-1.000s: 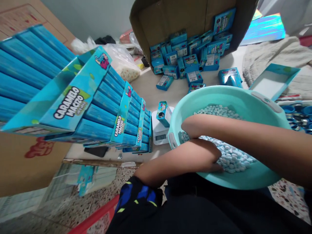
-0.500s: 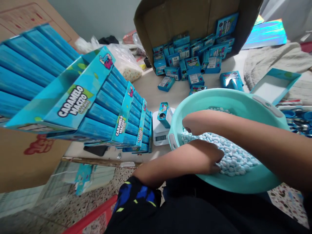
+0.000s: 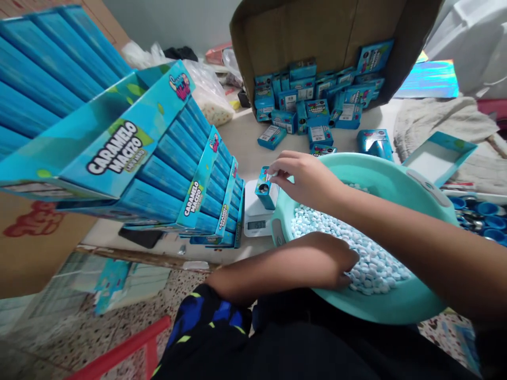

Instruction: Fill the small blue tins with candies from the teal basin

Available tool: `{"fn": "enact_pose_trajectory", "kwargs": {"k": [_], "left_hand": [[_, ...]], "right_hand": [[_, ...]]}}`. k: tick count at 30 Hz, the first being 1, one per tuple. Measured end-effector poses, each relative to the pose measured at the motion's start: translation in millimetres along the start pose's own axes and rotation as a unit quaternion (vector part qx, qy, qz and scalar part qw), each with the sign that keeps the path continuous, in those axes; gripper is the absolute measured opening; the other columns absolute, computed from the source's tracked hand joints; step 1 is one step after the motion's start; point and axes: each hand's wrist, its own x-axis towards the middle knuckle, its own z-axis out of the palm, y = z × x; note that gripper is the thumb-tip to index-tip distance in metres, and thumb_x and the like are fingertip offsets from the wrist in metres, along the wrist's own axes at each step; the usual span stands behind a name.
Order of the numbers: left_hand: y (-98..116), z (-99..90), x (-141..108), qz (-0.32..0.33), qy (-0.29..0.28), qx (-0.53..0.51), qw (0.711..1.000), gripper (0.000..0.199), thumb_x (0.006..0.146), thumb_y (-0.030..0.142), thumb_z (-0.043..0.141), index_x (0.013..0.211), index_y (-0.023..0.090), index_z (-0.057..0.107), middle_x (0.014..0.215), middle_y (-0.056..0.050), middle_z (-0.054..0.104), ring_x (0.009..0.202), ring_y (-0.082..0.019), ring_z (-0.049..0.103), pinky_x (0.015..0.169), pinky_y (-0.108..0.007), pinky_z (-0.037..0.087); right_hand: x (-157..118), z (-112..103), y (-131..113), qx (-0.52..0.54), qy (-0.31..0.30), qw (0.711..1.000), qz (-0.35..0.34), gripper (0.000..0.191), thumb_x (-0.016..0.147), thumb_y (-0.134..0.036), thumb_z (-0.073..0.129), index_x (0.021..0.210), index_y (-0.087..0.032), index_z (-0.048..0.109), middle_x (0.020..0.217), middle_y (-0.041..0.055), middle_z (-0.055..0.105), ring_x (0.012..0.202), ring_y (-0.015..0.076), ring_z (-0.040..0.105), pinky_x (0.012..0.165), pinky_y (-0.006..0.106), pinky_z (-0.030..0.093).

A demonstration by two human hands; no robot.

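My right hand (image 3: 303, 177) is over a small blue carton (image 3: 266, 189), its thumb and fingertips pinched around a small pale candy at the carton's top. The carton stands upright on a white scale (image 3: 255, 211) whose display is lit. Inside the turquoise tub (image 3: 396, 311), my left hand (image 3: 336, 258) rests on pale blue candies (image 3: 372, 264) with its fingers curled; what they hold, if anything, is hidden.
Stacked display trays of blue cartons (image 3: 158, 174) rise on the left. Behind the tub, a cardboard box (image 3: 297, 31) lies on its side with several cartons. An open blue tray (image 3: 439, 155) sits at right.
My right hand has risen out of the tub and moved left to the carton on the scale. My left hand remains in the candies. The view has shifted slightly.
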Motion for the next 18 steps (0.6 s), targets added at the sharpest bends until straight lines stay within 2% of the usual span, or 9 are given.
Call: {"fn": "enact_pose_trajectory", "kwargs": {"k": [2,4,9,11,15,18], "left_hand": [[0,-0.9,0,-0.004,-0.011,-0.002,1.0,0.023,0.096,0.038,0.053,0.099,0.018,0.065,0.101,-0.008,0.072,0.082,-0.022,0.066,0.062,-0.033,0.038],[2,-3.8,0,-0.009,-0.02,-0.001,1.0,0.023,0.096,0.037,0.054,0.101,0.018,0.066,0.101,-0.008,0.072,0.083,-0.022,0.066,0.062,-0.032,0.038],[7,-13.7,-2,-0.016,-0.038,0.0,0.999,0.026,0.096,0.036,0.053,0.102,0.016,0.069,0.099,-0.008,0.073,0.082,-0.021,0.066,0.059,-0.032,0.036],[7,-13.1,-2,-0.016,-0.039,0.0,0.999,0.027,0.097,0.037,0.053,0.102,0.016,0.069,0.099,-0.008,0.073,0.081,-0.021,0.066,0.059,-0.031,0.036],[2,-2.8,-2,-0.002,0.0,0.006,1.0,0.023,0.096,0.038,0.054,0.099,0.018,0.066,0.1,-0.007,0.072,0.081,-0.021,0.066,0.059,-0.032,0.035],[1,2.5,-1,0.002,0.019,0.008,1.0,0.018,0.095,0.034,0.056,0.097,0.019,0.064,0.098,-0.007,0.072,0.081,-0.021,0.066,0.059,-0.032,0.036]], "right_hand": [[3,7,1,0.047,0.038,0.998,-0.017,0.015,0.093,-0.014,0.056,0.092,-0.015,0.071,0.098,0.0087,0.066,0.083,0.017,0.059,0.078,0.031,0.046],[6,13,0,0.073,0.044,0.996,-0.026,0.015,0.093,-0.014,0.056,0.094,-0.015,0.071,0.098,0.0084,0.067,0.084,0.0169,0.06,0.078,0.031,0.046],[6,18,-2,0.014,-0.042,0.999,-0.022,0.019,0.096,-0.014,0.054,0.1,-0.015,0.073,0.099,0.0084,0.071,0.088,0.0184,0.062,0.079,0.03,0.044],[4,14,-3,-0.028,-0.071,0.997,-0.016,0.022,0.099,-0.017,0.051,0.101,-0.017,0.073,0.102,0.0093,0.072,0.09,0.0196,0.062,0.078,0.03,0.043],[-1,-5,-10,-0.095,-0.088,0.992,-0.01,0.026,0.1,-0.02,0.048,0.105,-0.017,0.073,0.103,0.01,0.073,0.094,0.0218,0.063,0.077,0.031,0.041],[-4,-22,-14,-0.171,-0.119,0.977,0.044,0.026,0.099,-0.023,0.048,0.104,-0.018,0.073,0.096,0.01,0.072,0.085,0.0224,0.063,0.072,0.032,0.04]]}}
